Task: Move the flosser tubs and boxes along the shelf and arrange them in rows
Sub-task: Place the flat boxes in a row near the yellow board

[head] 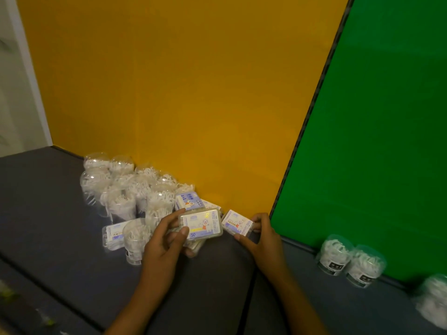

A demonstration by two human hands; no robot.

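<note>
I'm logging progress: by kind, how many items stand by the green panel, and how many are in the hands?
Flosser tubs by the green panel: 3, the rightmost blurred at the frame edge.
Flosser boxes in hands: 2, one in the left hand, one in the right hand; another may lie under the left one.
Total: 5

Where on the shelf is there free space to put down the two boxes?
Bare shelf lies left of the tub cluster, and in front between the forearms. Another patch lies between the right hand and the two tubs by the green panel. Around the left hand it is crowded.
</note>
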